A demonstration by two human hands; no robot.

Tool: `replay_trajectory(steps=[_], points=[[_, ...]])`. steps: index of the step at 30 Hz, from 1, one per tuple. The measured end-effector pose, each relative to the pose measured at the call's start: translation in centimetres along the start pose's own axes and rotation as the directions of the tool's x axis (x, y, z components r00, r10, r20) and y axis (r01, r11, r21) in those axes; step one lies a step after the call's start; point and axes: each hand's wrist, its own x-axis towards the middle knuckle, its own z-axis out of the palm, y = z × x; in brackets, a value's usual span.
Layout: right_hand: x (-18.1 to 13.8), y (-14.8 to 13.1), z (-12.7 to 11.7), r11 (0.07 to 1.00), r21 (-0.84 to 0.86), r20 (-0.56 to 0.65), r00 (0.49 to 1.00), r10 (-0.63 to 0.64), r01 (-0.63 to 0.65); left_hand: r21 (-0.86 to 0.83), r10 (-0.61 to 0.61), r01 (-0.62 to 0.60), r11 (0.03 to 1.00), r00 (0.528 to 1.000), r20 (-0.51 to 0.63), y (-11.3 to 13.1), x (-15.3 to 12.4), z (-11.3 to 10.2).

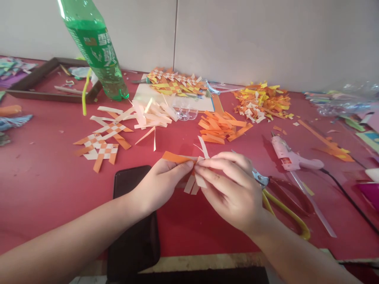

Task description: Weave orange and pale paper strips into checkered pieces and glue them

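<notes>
Both hands meet over the front middle of the red table. My left hand (161,181) pinches an orange paper strip (176,157) between thumb and fingers. Pressed together at the fingertips, my right hand (232,185) grips white paper strips (201,180) that join the orange one; the fingers hide where they cross. Loose white ends stick up and hang below the fingers. Beyond the hands lie a pile of orange strips (219,126) and a pile of pale strips (154,112). To the left rest woven orange-and-white paper pieces (103,144).
A black phone (133,228) lies under my left forearm. Scissors (284,197) and a pink glue gun (291,156) with its cord are at the right. A green bottle (97,51) stands at back left by a dark frame (20,88). Finished-looking woven strips (177,81) lie against the wall.
</notes>
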Motion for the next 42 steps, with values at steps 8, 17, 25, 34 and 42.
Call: replay_trajectory(steps=[8, 17, 25, 34, 42], points=[[0.1, -0.1, -1.2, 0.977, 0.212, 0.031, 0.999, -0.013, 0.006, 0.244, 0.005, -0.014, 0.97, 0.999, 0.037, 0.4, -0.2, -0.3], [0.0, 0.6, -0.4, 0.912, 0.227, 0.08, 0.94, 0.332, -0.341, 0.443, 0.006, -0.089, 0.892, 0.983, 0.186, 0.6, -0.6, -0.1], [-0.2, 1.0, -0.4, 0.767, 0.389, 0.046, 0.843, 0.537, -0.51, 0.348, 0.058, -0.048, 0.936, 0.998, -0.018, 0.4, -0.2, -0.1], [-0.4, 0.8, -0.7, 0.752, 0.405, 0.105, 0.843, 0.527, -0.52, 0.329, 0.29, -0.234, 0.915, 0.948, -0.132, 0.4, -0.3, -0.4], [-0.2, 0.7, -0.6, 0.788, 0.378, 0.122, 0.87, 0.477, -0.485, 0.218, 0.247, -0.22, 0.951, 0.963, -0.105, 0.4, -0.5, -0.4]])
